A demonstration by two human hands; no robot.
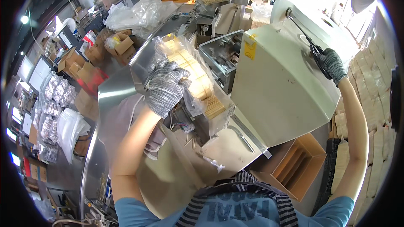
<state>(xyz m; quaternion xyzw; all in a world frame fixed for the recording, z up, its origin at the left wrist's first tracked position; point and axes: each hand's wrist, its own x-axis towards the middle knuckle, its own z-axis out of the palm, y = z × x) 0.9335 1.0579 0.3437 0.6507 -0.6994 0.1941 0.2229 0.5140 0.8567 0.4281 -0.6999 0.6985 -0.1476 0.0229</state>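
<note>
My left hand (166,86), in a grey knitted glove, has its fingers curled over the side of a clear plastic bag (195,105) of thin wooden sticks (191,69). The bag lies slantwise in a metal trough, with loose stick ends showing at its near end. At the far right, my right hand (333,64), gloved alike, closes around the black handles of a pair of scissors (316,54). Their blades point up and left, along the top of a large pale machine cover (282,80).
Beside the bag sits an open metal machine part (223,54). A utility knife (240,138) and a steel ruler (248,132) lie near the cover. An open cardboard box (296,166) stands below right. White film rolls (284,4) are behind; crumpled plastic (136,14) lies far left.
</note>
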